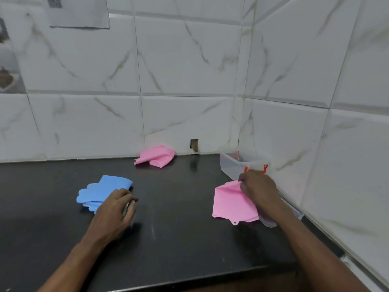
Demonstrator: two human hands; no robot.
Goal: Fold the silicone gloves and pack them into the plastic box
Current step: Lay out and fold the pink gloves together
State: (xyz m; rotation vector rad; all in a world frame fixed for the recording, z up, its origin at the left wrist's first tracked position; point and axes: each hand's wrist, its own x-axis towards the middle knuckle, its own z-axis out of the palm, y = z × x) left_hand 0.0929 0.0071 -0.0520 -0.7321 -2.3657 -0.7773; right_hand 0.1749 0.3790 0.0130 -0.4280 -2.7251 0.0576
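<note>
A pink silicone glove (229, 204) lies on the black counter at the right, and my right hand (257, 189) pinches its far edge and lifts it. Just behind that hand stands the clear plastic box (231, 165) with an orange clasp, in the corner by the wall. A blue glove (101, 191) lies folded at the left. My left hand (117, 207) rests on the counter beside its near right edge with fingers curled under, holding nothing. A second pink glove (156, 157) lies crumpled at the back against the wall.
The black counter (179, 228) meets tiled walls at the back and right. A clear lid (271, 222) lies under my right forearm near the right wall. The counter's front edge runs across the bottom of the view. A small hole (194, 145) sits in the back wall.
</note>
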